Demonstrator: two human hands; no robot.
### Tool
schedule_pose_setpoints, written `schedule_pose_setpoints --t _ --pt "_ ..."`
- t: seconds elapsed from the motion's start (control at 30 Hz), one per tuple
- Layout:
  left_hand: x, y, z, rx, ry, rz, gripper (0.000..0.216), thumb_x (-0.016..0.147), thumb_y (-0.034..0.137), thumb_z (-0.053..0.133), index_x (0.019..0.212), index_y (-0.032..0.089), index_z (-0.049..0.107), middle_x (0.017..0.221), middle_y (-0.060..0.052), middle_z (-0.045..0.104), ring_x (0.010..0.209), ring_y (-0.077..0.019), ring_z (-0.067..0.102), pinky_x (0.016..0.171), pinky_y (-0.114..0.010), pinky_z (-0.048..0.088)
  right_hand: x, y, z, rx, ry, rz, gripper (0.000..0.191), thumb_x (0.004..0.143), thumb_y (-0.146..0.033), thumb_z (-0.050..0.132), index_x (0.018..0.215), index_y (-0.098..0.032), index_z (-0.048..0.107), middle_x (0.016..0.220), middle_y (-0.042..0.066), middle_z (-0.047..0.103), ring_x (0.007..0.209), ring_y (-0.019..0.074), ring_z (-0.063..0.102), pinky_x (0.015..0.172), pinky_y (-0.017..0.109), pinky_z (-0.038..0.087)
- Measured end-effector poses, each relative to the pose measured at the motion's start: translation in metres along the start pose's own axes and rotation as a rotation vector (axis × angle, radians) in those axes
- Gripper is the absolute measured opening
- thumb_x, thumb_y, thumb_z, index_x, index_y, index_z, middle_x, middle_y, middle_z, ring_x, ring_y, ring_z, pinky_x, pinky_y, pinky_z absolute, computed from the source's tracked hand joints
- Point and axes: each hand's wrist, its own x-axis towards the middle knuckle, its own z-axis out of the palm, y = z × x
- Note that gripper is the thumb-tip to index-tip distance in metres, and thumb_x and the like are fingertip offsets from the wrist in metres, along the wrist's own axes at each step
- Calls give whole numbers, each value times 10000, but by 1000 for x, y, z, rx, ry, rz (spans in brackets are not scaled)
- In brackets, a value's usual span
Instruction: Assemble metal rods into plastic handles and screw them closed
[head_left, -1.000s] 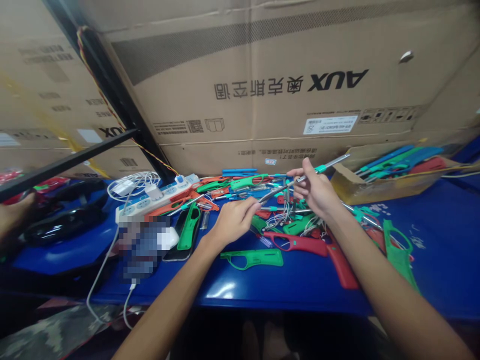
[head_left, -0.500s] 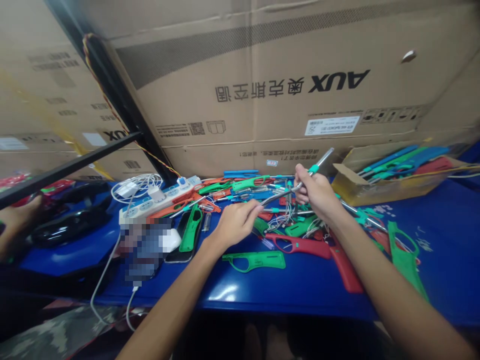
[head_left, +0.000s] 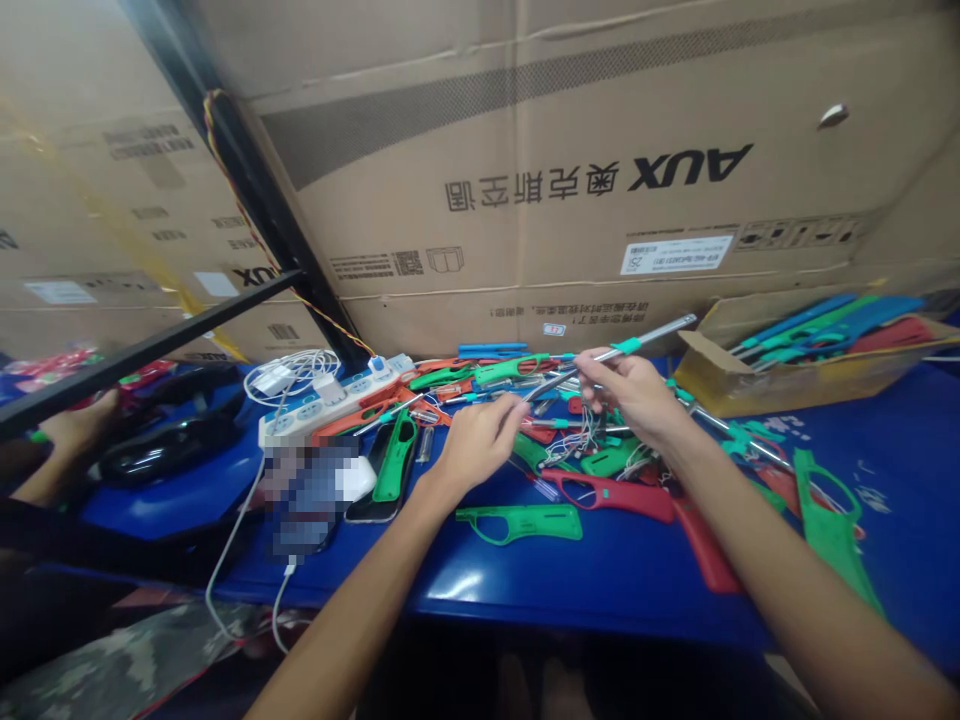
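Observation:
My right hand [head_left: 626,390] is closed around a slim silvery metal lighter tube [head_left: 664,332] with a teal collar. The tube slants up to the right beyond my fingers. My left hand [head_left: 484,435] pinches the lower left end of a thin metal length that lines up with the tube; whether it is one piece or two I cannot tell. Under both hands lies a pile of lighter parts, with metal tubes, wires and coloured shells. In front are a green lighter shell [head_left: 536,523], a red lighter shell [head_left: 615,495] and, by my right forearm, another green shell [head_left: 829,520].
An open carton [head_left: 780,385] of lighter shells stands at the right. To the left are a white power strip [head_left: 300,420], coiled cables and a phone [head_left: 367,508]. Another person's hand [head_left: 79,430] is at far left, beside a black glossy object [head_left: 157,455]. Large cardboard boxes [head_left: 525,130] rise behind.
The tube in my right hand has tilted lower, towards level, and now lines up with the length in my left fingers, which was bent before. The view has shifted slightly left.

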Motion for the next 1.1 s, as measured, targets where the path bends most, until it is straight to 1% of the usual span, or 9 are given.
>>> schedule_pose_setpoints --t 0.33,0.43,0.5,0.57,0.67,0.77,0.83,0.93,1.1 --pt "-1 -1 4 -158 -49 -24 346 1073 438 401 1103 230 676 674 37 594 593 -143 556 615 -241 369 -7 -5 15 0 -131 95 497 717 -622 827 756 -143 700 692 41 696 505 106 594 448 229 495" --pt "-1 0 4 -303 -62 -56 355 1028 478 504 1258 226 601 637 63 504 578 -142 493 592 -246 349 -6 -5 16 16 -124 94 499 737 -631 810 732 -152 670 676 36 683 525 113 607 454 226 497" --pt "-1 1 3 -420 -62 -60 406 982 464 597 1301 216 560 639 73 462 575 -135 455 580 -246 336 -5 -5 14 35 -107 84 502 736 -639 808 747 -164 646 659 17 663 528 113 606 453 224 488" --pt "1 2 2 -510 -47 -59 370 986 434 591 1272 200 572 658 62 474 581 -131 461 574 -244 352 -4 -5 12 56 -94 76 505 725 -641 817 776 -177 626 644 -3 642 526 113 601 456 227 486" --pt "3 2 0 -568 -15 -88 304 1018 403 522 1181 182 652 720 17 577 608 -137 531 583 -243 413 -4 -6 11 83 -91 71 509 715 -637 828 786 -189 598 613 -28 607 515 111 586 468 236 490" --pt "5 3 -2 -542 8 -67 310 1020 386 527 1128 179 729 931 -42 724 758 -168 633 703 -266 492 -6 -9 13 100 -99 71 498 723 -630 825 776 -196 587 586 -38 580 506 113 575 470 243 486" --pt "4 3 -3 -521 6 -41 332 1029 392 520 1130 184 757 1051 -58 751 880 -193 660 801 -288 507 -7 -10 14 108 -100 70 480 735 -616 821 776 -199 587 588 -37 573 514 117 575 474 249 488" --pt "3 3 -3 -499 -21 -54 404 1051 442 465 1139 189 768 997 -52 745 878 -191 652 816 -298 506 -8 -11 14 120 -89 60 467 733 -601 822 768 -201 585 598 -40 559 519 112 563 466 244 479" --pt "4 3 -1 -564 -56 -91 404 1029 458 487 1077 186 781 892 -25 690 771 -161 597 707 -264 491 -8 -13 15 120 -81 45 449 724 -584 826 769 -204 591 587 -41 555 509 119 563 446 247 470"
